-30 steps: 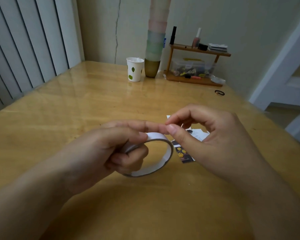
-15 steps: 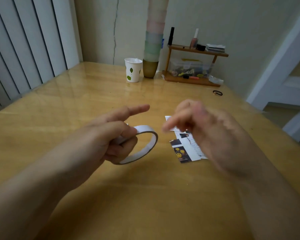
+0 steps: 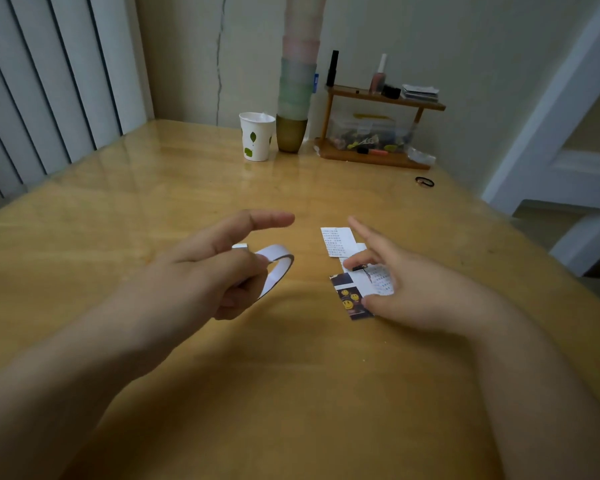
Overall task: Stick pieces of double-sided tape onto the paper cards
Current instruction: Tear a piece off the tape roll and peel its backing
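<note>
My left hand (image 3: pixel 208 271) grips a white roll of double-sided tape (image 3: pixel 278 268) just above the table, with its index finger stretched out forward. To the right lie small paper cards: one with printed text (image 3: pixel 336 240) and one with yellow smiley faces on black (image 3: pixel 349 297). My right hand (image 3: pixel 413 285) rests on these cards with spread fingers. One fingertip and the thumb touch the middle card (image 3: pixel 378 282). Whether a tape piece lies under the fingertip is hidden.
The wooden table (image 3: pixel 291 393) carries a paper cup (image 3: pixel 257 136), a tall stack of cups (image 3: pixel 293 98), a small wooden shelf with clutter (image 3: pixel 378 98) at the back and a black hair tie (image 3: pixel 424 181). The table's right edge is close to my right arm.
My right hand left the roll, where it was pinching the tape end, and came down to the right onto the cards. My left hand drew the roll slightly left and its index finger straightened.
</note>
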